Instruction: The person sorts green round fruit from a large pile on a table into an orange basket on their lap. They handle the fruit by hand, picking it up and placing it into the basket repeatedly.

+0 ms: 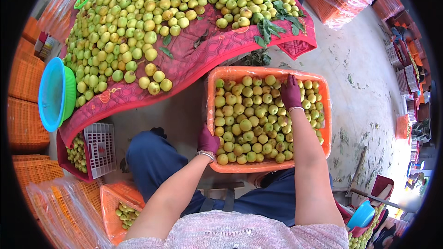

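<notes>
An orange plastic crate point(270, 168) lined with clear film stands before me, filled with round yellow-green fruit point(245, 125). My left hand point(208, 140), in a dark red glove, is at the crate's left rim; its fingertips are partly hidden, so its grip is unclear. My right hand point(291, 91), gloved alike, rests with extended fingers on the fruit near the crate's far side; whether it holds a fruit under the palm cannot be seen. Beyond the crate, a large heap of similar fruit point(121, 38) lies on a red patterned quilt point(193, 58), with some green leaves point(268, 31).
Blue and green plastic basins point(52, 93) stand at the quilt's left edge. Below are a grey crate point(100, 148) and a film-lined orange crate point(117, 193) with fruit. Stacked orange crates point(26, 124) line the left. Leaf scraps litter the floor point(360, 76) at right. Several people are far right.
</notes>
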Motion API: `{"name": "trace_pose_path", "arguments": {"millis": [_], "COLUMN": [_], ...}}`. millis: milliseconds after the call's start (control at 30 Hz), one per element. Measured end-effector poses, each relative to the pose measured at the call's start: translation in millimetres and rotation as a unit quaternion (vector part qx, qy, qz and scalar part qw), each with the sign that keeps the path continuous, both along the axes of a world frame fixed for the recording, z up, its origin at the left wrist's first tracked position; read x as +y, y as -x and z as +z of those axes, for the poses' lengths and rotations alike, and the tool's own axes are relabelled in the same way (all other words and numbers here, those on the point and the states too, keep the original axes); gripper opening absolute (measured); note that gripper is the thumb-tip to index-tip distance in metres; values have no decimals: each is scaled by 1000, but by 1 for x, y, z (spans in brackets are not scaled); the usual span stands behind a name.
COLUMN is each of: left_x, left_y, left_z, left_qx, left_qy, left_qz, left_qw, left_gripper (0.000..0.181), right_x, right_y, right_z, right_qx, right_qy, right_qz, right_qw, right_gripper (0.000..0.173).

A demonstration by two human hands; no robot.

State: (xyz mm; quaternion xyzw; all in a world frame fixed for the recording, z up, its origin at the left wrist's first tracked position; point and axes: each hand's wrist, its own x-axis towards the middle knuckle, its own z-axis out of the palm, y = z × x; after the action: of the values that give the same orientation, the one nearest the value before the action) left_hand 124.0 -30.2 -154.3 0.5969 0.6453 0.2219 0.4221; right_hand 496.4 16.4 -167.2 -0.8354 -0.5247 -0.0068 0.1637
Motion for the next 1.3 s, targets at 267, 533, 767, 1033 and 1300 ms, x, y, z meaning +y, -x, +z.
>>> {"name": "trace_pose_path", "arguments": {"millis": [267,533,767,1033,1300], "left_x": [0,-1,-2,-2,-1], "left_y": [3,-1,1,-2,1], "left_z": [-11,1,-10,1,-5], "left_qx": [-18,-13,-66,-67,-60], "left_qy": [-27,10,13,38,-2], "left_qz": [-5,1,19,11,0], "left_qw": [999,1000,998,997,998], "left_gripper": [53,54,50,64,61], "right_x": [28,41,44,58,-32], "right_y": [71,121,172,180,173], "right_z": [35,16,23,25,45], "right_qx": [-55,17,-9,48,41], "right_qy": [-11,-114,30,0,13], "right_qz": [13,181,232,267,155], "right_qw": [998,977,972,963,987], "right_gripper": [44,55,74,75,65]}}
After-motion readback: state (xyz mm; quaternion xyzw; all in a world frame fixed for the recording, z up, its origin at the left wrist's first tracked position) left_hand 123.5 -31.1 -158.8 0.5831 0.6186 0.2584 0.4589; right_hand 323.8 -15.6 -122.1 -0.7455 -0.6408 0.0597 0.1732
